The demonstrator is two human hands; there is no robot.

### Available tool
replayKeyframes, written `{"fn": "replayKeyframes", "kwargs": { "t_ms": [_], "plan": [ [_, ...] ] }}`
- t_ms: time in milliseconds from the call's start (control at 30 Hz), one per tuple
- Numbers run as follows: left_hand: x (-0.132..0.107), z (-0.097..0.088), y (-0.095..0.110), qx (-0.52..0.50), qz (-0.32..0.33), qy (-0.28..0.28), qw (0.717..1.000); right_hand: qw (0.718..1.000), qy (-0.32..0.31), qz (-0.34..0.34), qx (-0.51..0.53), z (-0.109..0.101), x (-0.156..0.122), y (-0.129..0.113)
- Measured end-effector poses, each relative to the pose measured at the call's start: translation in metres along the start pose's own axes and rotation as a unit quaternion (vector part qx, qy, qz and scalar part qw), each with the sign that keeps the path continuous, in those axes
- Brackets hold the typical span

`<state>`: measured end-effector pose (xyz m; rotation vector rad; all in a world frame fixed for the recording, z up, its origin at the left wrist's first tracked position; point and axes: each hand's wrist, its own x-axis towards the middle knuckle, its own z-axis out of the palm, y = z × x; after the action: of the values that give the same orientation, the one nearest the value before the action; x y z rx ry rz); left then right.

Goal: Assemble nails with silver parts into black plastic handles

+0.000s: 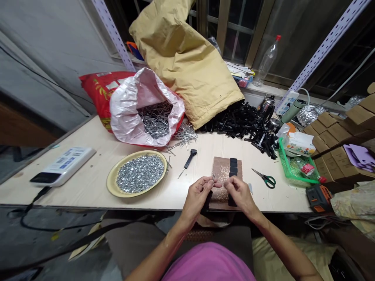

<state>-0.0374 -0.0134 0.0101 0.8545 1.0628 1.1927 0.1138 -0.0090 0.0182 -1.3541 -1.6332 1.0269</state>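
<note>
My left hand (pixel 202 190) is closed in a pinch, and the tip of a small metal piece (pixel 213 177) sticks up from its fingers. A dark part (pixel 207 201) shows just below that hand; whether it belongs to the same piece is unclear. Close by on the right, my right hand (pixel 238 193) is pinched too, its fingertips hiding whatever they hold. Both hands are above a brown ribbed board (pixel 218 162) strewn with pale crumbs, with a row of black pads (pixel 233 166) along its right side. Left of the board lies a black-handled piece with a metal rod (pixel 191 157).
A yellow bowl (pixel 109 186) holds small metal parts. Behind it, an open sack (pixel 123 117) contains metal pins. Black plastic pieces (pixel 234 121) spill from a tan sack (pixel 187 58). Scissors (pixel 268 179), a green basket (pixel 295 180) and a white power bank (pixel 66 164) also lie around.
</note>
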Motion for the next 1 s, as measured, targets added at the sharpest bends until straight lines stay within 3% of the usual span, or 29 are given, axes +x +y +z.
{"fn": "replayKeyframes", "kwargs": {
  "t_ms": [200,367,433,533,600,633,733,833,933,1000],
  "plan": [
    [0.001,0.022,-0.005,-0.075,-0.002,0.017,0.997,0.961,-0.037,0.094,0.257,0.020,-0.014,0.008],
    [0.002,0.036,-0.010,-0.082,-0.025,0.003,0.996,0.895,-0.082,0.219,0.380,0.011,-0.013,0.008],
    [0.006,0.040,-0.013,-0.076,-0.038,0.005,0.996,0.896,-0.078,0.232,0.371,0.004,-0.011,0.014],
    [0.016,0.042,-0.021,-0.053,-0.025,-0.009,0.998,0.959,-0.047,0.181,0.215,-0.013,-0.003,0.027],
    [0.023,0.038,-0.031,0.013,-0.002,-0.031,0.999,0.997,0.010,0.079,0.007,-0.030,0.006,0.037],
    [0.026,0.035,-0.038,0.067,0.016,-0.037,0.997,0.993,0.038,0.018,-0.108,-0.039,0.012,0.043],
    [0.031,0.023,-0.062,0.269,0.131,-0.024,0.954,0.916,0.079,-0.112,-0.378,-0.063,0.034,0.062],
    [0.034,0.013,-0.084,0.402,0.252,-0.015,0.880,0.852,0.076,-0.164,-0.492,-0.077,0.062,0.079],
    [0.035,0.009,-0.096,0.468,0.323,-0.016,0.822,0.831,0.067,-0.183,-0.521,-0.083,0.083,0.092],
    [0.036,0.009,-0.099,0.490,0.338,-0.015,0.804,0.828,0.056,-0.194,-0.523,-0.085,0.083,0.098]
  ]
}}
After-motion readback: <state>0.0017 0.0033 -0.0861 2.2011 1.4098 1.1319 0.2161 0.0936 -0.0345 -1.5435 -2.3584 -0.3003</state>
